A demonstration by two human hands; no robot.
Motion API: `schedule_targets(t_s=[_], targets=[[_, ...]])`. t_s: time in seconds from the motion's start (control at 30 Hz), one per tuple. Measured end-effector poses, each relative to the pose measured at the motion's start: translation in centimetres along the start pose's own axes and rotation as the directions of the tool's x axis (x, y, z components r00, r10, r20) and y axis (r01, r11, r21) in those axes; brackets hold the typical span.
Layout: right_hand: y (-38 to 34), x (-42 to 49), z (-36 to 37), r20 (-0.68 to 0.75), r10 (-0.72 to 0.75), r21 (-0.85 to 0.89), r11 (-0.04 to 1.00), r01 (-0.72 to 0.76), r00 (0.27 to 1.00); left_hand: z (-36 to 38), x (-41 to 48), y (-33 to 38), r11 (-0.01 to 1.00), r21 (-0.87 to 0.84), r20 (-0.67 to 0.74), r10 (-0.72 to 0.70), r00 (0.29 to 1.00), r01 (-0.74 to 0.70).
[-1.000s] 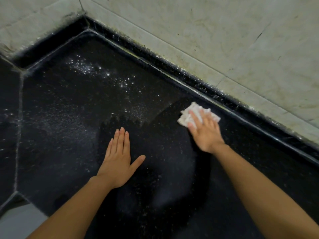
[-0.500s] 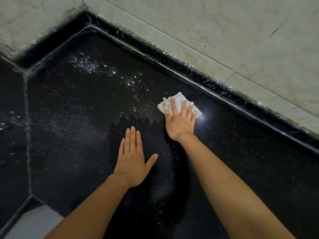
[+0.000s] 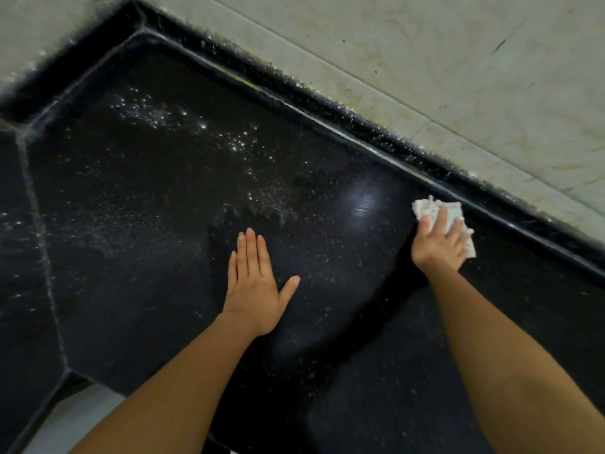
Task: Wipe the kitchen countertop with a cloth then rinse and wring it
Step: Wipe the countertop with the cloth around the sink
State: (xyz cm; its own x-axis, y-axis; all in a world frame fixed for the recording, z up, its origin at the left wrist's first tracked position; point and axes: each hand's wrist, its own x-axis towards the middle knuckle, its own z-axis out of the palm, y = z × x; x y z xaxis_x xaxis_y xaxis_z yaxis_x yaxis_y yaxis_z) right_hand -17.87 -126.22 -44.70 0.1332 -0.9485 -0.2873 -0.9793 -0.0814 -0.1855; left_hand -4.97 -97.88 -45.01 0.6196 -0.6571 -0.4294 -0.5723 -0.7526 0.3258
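A black speckled countertop point(image 3: 157, 257) fills most of the head view. White powdery specks point(image 3: 196, 142) lie scattered across its far left part. My right hand point(image 3: 437, 245) presses a crumpled white cloth point(image 3: 425, 208) flat on the counter at the right, close to the raised black back edge. The cloth shows above and to the right of the fingers; the rest is under the palm. My left hand point(image 3: 253, 283) lies flat on the counter near the middle, fingers together, thumb out, holding nothing.
A pale tiled wall point(image 3: 425, 60) rises behind the black raised rim point(image 3: 327, 103) along the back and left corner. A grout seam point(image 3: 42, 244) runs down the counter at the left. The counter's front edge point(image 3: 62, 385) and pale floor show at bottom left.
My right hand has slid the cloth from the counter's middle back to the right, near the rear rim. The left hand has stayed flat in place.
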Motion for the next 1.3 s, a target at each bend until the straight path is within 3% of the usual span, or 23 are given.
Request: schedule_targets(t_s=[0.17, 0.37, 0.47, 0.63, 0.8, 0.97, 1.03, 1.13, 1.3], targets=[[-3.6, 1.5, 0.3, -0.015, 0.286, 0.107, 0.953, -0.283, 0.958, 0.3, 0.1, 0.1, 1.000, -0.015, -0.045, -0.006, 0.999, 0.005], [-13.7, 0.4, 3.4, 0.075, 0.013, 0.056, 0.998, -0.018, 0.997, 0.8, 0.3, -0.1, 0.999, 0.020, -0.087, -0.030, 0.996, 0.032], [-18.4, -0.5, 4.5, 0.124, -0.099, 0.064, 0.994, 0.092, 0.987, 1.3, 0.4, -0.1, 1.000, -0.005, -0.106, -0.022, 0.994, 0.021], [-23.0, -1.9, 5.8, 0.167, -0.226, 0.041, 0.974, 0.223, 0.960, 2.3, 0.6, -0.2, 1.000, 0.012, -0.256, -0.014, 0.966, 0.018], [-26.3, -4.6, 7.1, 0.261, -0.494, 0.017, 0.861, 0.508, 0.829, 2.3, 0.6, -0.1, 0.999, 0.046, -0.247, -0.016, 0.969, 0.028], [-23.8, -4.7, 6.2, 0.346, -0.729, -0.039, 0.618, 0.785, 0.591, 2.0, 0.6, -0.2, 1.000, 0.027, -0.202, 0.003, 0.979, 0.002], [-21.5, -3.0, 5.2, 0.299, -0.709, -0.075, 0.650, 0.756, 0.639, 1.8, 0.7, -0.3, 1.000, -0.001, -0.197, 0.009, 0.980, -0.009], [-17.2, -0.2, 3.3, 0.202, -0.541, -0.104, 0.817, 0.567, 0.817, 1.8, 0.7, -0.3, 1.000, -0.023, -0.176, 0.006, 0.984, -0.010], [-14.1, -0.6, 3.3, 0.062, -0.272, -0.063, 0.959, 0.276, 0.960, 1.6, 0.6, -0.4, 0.999, -0.044, -0.118, 0.015, 0.993, -0.020]])
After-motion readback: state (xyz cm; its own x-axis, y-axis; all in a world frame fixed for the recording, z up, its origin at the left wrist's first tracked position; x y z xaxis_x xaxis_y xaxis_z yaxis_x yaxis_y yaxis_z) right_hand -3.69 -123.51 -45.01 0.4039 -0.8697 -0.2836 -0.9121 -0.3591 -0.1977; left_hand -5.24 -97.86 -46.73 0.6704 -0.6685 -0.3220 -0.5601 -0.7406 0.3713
